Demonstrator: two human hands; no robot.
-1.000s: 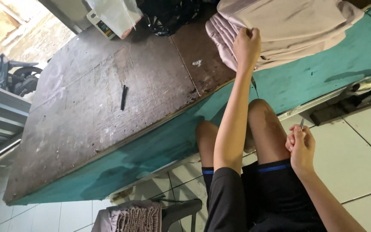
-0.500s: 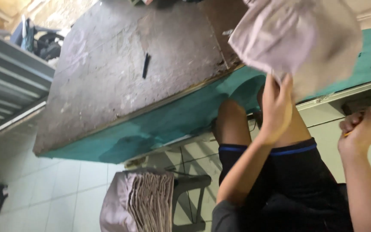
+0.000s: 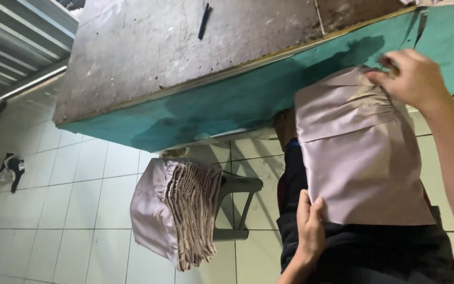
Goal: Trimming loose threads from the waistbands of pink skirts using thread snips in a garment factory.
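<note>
Grey-white floor tiles [image 3: 53, 210] fill the nine o'clock side of the view, with a small dark rag [image 3: 7, 168] lying crumpled out by the far left edge and a ribbed metal shutter [image 3: 11, 47] up at ten o'clock. Moving across, a stack of folded beige cloth pieces [image 3: 177, 213] sits piled on a grey plastic stool [image 3: 240, 202], the folds fanned toward us and one side drooping over the stool's edge. Above it, from eleven round to one o'clock, runs the worn grey tabletop [image 3: 185, 52] with its teal painted side [image 3: 227, 105], and a thin dark pen-like thing [image 3: 204, 14] lies up top on the boards, well apart from everything else. Now the action: at five o'clock the left hand [image 3: 310, 231] comes up from below, fingers pinched on the lower left corner of the beige cloth piece [image 3: 358, 163]. That cloth is spread flat over the person's lap, above the dark shorts [image 3: 374, 252], pleats gathered along its upper end near the teal side. Over at two o'clock the right hand [image 3: 413, 79] is clamped on that pleated upper corner, fingers closed on the gathered fabric, the forearm running down the right edge of the view. Both hands are well apart, one at each end of the same piece, holding it taut between them.
</note>
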